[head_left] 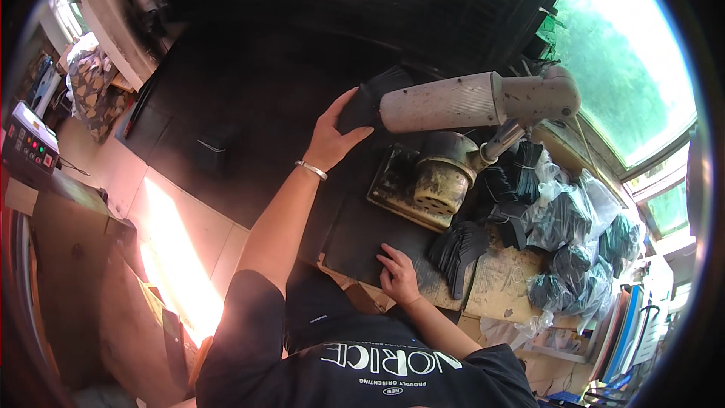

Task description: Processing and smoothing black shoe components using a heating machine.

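Observation:
My left hand (334, 134) reaches up to the far middle, its thumb and fingers round a stack of thin black pieces (366, 98). That stack sits at the left end of a grey ribbed cylinder (442, 103), which hides part of it. Nearer to me, my right hand (399, 278) lies low over the black board (351, 245) at the bench's front edge. Its fingers are stretched out and partly spread, with nothing seen in them. Just right of this hand, a fanned pile of curved black pieces (458, 254) rests on the bench.
Under the cylinder stands a worn round metal housing (440, 181) on a square base. Clear plastic bags (563, 211) of black pieces crowd the right side below a window (612, 53). A small black block (214, 147) sits on the dark surface at left. A control box (32, 143) stands far left.

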Motion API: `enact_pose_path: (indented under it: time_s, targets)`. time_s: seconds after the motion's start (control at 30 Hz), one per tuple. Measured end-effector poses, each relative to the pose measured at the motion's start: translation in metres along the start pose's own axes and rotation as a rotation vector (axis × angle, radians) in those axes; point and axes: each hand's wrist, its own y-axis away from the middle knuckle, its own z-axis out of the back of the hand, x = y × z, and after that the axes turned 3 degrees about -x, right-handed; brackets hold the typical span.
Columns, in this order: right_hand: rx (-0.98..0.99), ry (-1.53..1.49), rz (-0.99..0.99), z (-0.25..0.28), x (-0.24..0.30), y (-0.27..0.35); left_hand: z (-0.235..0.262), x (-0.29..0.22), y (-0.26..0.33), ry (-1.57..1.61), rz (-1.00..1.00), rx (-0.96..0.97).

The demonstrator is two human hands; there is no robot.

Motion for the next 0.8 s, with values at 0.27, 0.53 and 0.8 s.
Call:
enact_pose_path:
  time_s: [0.27, 0.53, 0.8]
  targets:
    - [-0.005, 0.012, 0.013, 0.000, 0.000, 0.001, 0.000, -0.006, 0.005, -0.020, 0.003, -0.032]
    - [0.001, 0.009, 0.023, -0.001, 0.000, 0.003, 0.008, -0.010, 0.015, -0.008, 0.005, -0.073]
    - [0.006, 0.012, 0.019, -0.002, 0.000, 0.003, 0.018, -0.018, 0.023, 0.042, 0.020, -0.106]
